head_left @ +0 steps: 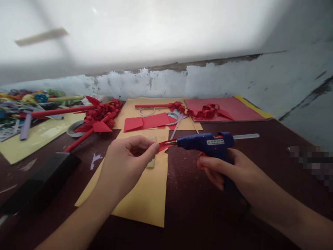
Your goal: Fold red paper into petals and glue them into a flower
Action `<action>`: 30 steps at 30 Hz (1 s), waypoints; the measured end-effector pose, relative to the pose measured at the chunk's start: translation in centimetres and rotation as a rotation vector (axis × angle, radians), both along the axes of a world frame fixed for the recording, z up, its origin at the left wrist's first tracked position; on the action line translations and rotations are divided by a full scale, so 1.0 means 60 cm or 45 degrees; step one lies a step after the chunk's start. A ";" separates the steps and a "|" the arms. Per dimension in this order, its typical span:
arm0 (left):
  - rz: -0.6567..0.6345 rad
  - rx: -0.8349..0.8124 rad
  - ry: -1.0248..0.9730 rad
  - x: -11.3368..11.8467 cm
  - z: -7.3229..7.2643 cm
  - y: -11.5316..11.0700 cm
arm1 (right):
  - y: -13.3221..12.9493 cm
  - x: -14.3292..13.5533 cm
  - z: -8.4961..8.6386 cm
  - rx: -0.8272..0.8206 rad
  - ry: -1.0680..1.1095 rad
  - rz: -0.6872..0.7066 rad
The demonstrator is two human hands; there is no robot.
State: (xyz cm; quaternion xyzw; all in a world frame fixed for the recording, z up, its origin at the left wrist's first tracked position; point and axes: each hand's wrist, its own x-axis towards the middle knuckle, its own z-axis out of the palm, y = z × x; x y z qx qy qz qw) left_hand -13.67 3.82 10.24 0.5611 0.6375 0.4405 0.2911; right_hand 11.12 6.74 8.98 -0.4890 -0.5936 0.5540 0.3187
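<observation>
My left hand (pixel 130 158) pinches a small red paper piece (pixel 166 144) between thumb and fingers. In my right hand (pixel 223 168) is a blue glue gun (pixel 205 141), its metal nozzle pointing left and lying at the red piece. A clear glue stick (pixel 246 136) sticks out of the gun's back. One finger is at the orange trigger. Below my left hand lies a yellow paper sheet (pixel 145 194), with a small pale rolled or folded piece (pixel 151 162) on it, partly hidden by the fingers.
Red paper strips (pixel 148 121), tape rings (pixel 147 111) and red curled-paper flowers (pixel 208 111) lie behind the hands. More red flowers on stems (pixel 101 114) and a black object (pixel 44 184) are at left. Colourful paper flowers (pixel 39 98) fill the far left. A red folder (pixel 234 109) lies back right.
</observation>
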 end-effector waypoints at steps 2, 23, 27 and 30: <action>0.001 0.014 0.035 0.001 0.000 -0.002 | 0.000 -0.002 -0.002 -0.011 -0.018 -0.001; 0.056 0.088 -0.027 0.008 -0.008 -0.003 | -0.008 -0.004 0.003 0.118 -0.084 -0.022; 0.044 0.087 -0.086 0.009 -0.009 0.000 | -0.011 0.002 -0.005 0.153 0.008 -0.032; 0.002 0.080 -0.164 0.010 -0.010 0.004 | -0.014 0.006 -0.010 0.170 0.101 -0.027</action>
